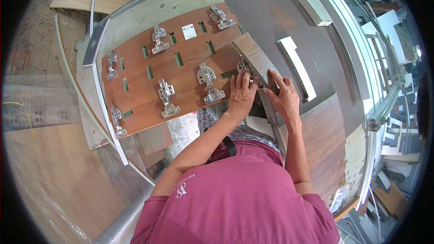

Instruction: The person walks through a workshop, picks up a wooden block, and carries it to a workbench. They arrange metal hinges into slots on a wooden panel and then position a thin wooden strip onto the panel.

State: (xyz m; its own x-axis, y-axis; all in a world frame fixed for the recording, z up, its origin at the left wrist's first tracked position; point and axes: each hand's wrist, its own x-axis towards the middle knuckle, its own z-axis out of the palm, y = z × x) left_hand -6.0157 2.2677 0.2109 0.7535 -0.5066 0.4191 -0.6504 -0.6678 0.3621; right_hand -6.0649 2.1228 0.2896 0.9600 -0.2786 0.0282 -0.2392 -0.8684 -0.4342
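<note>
Two bare hands work at a metal cabinet hinge against the side of a wooden strip.
The left hand's bent fingers press over the hinge, any pinch unclear; the right hand touches the strip, thumb and fingers parted. Left of them, six hinges sit on a slotted brown board.
</note>
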